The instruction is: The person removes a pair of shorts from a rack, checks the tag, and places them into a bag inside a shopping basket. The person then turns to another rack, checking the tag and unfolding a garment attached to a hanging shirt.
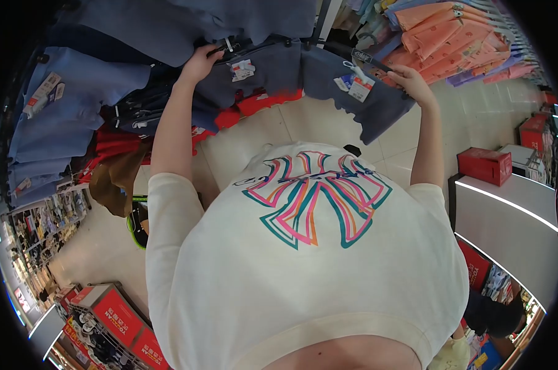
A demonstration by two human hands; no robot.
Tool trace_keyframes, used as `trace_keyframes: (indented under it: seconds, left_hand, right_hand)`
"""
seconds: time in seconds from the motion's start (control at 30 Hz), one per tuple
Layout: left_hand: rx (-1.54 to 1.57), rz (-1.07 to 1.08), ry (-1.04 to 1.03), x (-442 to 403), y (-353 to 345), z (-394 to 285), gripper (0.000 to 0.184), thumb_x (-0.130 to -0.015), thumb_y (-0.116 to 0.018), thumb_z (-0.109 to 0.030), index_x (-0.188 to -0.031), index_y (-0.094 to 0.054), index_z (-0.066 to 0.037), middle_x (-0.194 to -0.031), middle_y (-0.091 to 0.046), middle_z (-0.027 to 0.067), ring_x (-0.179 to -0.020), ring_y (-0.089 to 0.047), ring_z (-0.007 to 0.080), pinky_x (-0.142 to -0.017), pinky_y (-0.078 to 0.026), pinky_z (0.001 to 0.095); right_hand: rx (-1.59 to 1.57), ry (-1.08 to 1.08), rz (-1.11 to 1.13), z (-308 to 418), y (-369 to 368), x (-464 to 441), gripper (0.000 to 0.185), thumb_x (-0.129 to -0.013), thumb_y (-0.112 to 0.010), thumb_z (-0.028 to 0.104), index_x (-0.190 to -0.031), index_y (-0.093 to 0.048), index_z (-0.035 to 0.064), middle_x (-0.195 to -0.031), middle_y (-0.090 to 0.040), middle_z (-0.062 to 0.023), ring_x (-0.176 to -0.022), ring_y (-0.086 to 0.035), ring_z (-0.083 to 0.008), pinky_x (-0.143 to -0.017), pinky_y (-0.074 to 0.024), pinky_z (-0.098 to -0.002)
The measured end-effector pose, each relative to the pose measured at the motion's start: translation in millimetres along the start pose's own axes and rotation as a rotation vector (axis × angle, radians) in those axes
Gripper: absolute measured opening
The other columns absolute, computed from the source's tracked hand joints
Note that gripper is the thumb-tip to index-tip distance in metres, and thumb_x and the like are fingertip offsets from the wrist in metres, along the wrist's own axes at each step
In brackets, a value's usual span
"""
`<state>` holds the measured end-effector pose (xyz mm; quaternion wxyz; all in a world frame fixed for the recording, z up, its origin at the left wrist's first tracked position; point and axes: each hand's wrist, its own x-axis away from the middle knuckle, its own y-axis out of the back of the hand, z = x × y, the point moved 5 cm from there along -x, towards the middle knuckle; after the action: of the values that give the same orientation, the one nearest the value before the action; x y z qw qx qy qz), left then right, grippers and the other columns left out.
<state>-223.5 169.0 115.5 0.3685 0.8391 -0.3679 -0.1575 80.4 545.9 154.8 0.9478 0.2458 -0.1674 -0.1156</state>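
Observation:
Dark blue-grey shorts [347, 98] hang from a black clip hanger [372, 61] with white and red price tags [358, 88] at the waist. My right hand [412, 85] is closed on the right end of that hanger, its thumb and fingers pinching it. On the left, my left hand [200, 64] is closed at the end of another black hanger [224, 47], and part of its grip is hidden. Beside it hangs a dark navy garment [269, 71] with a tag [242, 69]. A larger grey-blue garment [168, 28] hangs above my left hand.
Blue garments [75, 105] hang at the left, with red ones [115, 139] below. Orange printed clothes [451, 37] fill a rack at the upper right. A red box [483, 165] sits on a lit white counter [507, 213]. Red boxes [112, 314] stand lower left. A person in dark clothing [495, 313] is lower right.

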Motion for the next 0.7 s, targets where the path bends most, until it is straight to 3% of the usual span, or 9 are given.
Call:
trace_keyframes:
  seconds: [0.17, 0.27, 0.4, 0.5, 0.53, 0.6, 0.67, 0.7]
  left_hand:
    - [-0.029, -0.115, 0.026, 2.1, 0.3, 1.9, 0.030, -0.082, -0.054, -0.026, -0.098, -0.057, -0.002, -0.083, -0.062, 0.0138, -0.079, -0.059, 0.0263, -0.071, -0.044, 0.0311]
    - [-0.175, -0.253, 0.041, 10.3, 0.4, -10.8, 0.030, -0.081, -0.055, -0.027, -0.096, -0.057, -0.002, -0.084, -0.062, 0.0144, -0.078, -0.059, 0.0279, -0.072, -0.044, 0.0316]
    - [-0.355, -0.483, -0.085, 28.6, 0.8, -30.1, 0.033, -0.080, -0.057, -0.028, -0.101, -0.055, -0.003, -0.092, -0.060, 0.0158, -0.084, -0.056, 0.0316, -0.078, -0.042, 0.0338]
    - [-0.345, -0.879, -0.235, 66.3, -2.3, -53.5, 0.036, -0.080, -0.056, -0.025, -0.107, -0.051, -0.001, -0.102, -0.055, 0.0180, -0.094, -0.052, 0.0326, -0.083, -0.039, 0.0348]
    - [-0.172, -0.856, -0.240, 76.6, -9.9, -53.8, 0.038, -0.077, -0.060, -0.020, -0.107, -0.049, 0.001, -0.105, -0.053, 0.0166, -0.100, -0.049, 0.0308, -0.084, -0.038, 0.0368]
    - [0.575, -0.658, -0.064, 83.9, -46.3, -38.8, 0.046, -0.084, -0.051, -0.036, -0.111, -0.048, 0.001, -0.110, -0.053, 0.0129, -0.105, -0.047, 0.0256, -0.088, -0.037, 0.0367]
    - [1.327, -0.084, 0.032, 91.5, -82.6, -47.7, 0.065, -0.083, -0.036, -0.056, -0.116, -0.046, 0.000, -0.114, -0.051, 0.0121, -0.107, -0.046, 0.0237, -0.090, -0.037, 0.0358]
    - [1.525, -0.088, 0.274, 107.0, -92.4, -58.9, 0.073, -0.080, -0.032, -0.062, -0.118, -0.044, 0.000, -0.115, -0.050, 0.0130, -0.108, -0.046, 0.0246, -0.091, -0.037, 0.0358]
  right_hand:
    - [0.205, 0.087, -0.201, 15.3, 28.1, 18.3, 0.021, -0.077, -0.058, 0.013, -0.093, -0.059, -0.0006, -0.066, -0.054, -0.0025, -0.062, -0.049, -0.0077, -0.057, -0.0385, -0.0219]
    - [0.270, 0.082, -0.105, 38.2, 24.6, 30.8, 0.019, -0.077, -0.058, 0.011, -0.093, -0.060, -0.0006, -0.064, -0.053, -0.0023, -0.061, -0.048, -0.0076, -0.057, -0.0387, -0.0220]
    - [0.272, 0.263, 0.068, 66.9, 3.6, 35.5, 0.017, -0.078, -0.057, 0.009, -0.091, -0.060, -0.0013, -0.063, -0.052, -0.0017, -0.060, -0.047, -0.0069, -0.056, -0.0382, -0.0214]
    - [0.103, 0.289, 0.183, 63.3, -12.8, 21.6, 0.016, -0.079, -0.057, 0.009, -0.091, -0.060, -0.0013, -0.063, -0.050, 0.0002, -0.060, -0.046, -0.0062, -0.055, -0.0370, -0.0206]
    - [0.049, 0.297, 0.211, 63.9, -17.1, 15.5, 0.017, -0.080, -0.057, 0.010, -0.091, -0.060, -0.0014, -0.063, -0.050, 0.0008, -0.060, -0.045, -0.0060, -0.055, -0.0365, -0.0203]
    - [-0.046, 0.304, 0.268, 66.9, -25.3, 4.6, 0.017, -0.081, -0.056, 0.011, -0.092, -0.060, -0.0014, -0.063, -0.049, 0.0020, -0.060, -0.044, -0.0054, -0.055, -0.0355, -0.0197]
    - [-0.125, 0.305, 0.323, 71.0, -32.8, -7.1, 0.019, -0.081, -0.056, 0.012, -0.094, -0.059, -0.0013, -0.063, -0.047, 0.0030, -0.061, -0.043, -0.0048, -0.056, -0.0345, -0.0191]
    - [-0.140, 0.322, 0.317, 69.3, -36.8, -16.4, 0.020, -0.081, -0.056, 0.014, -0.094, -0.059, -0.0010, -0.063, -0.047, 0.0032, -0.061, -0.042, -0.0043, -0.056, -0.0334, -0.0182]
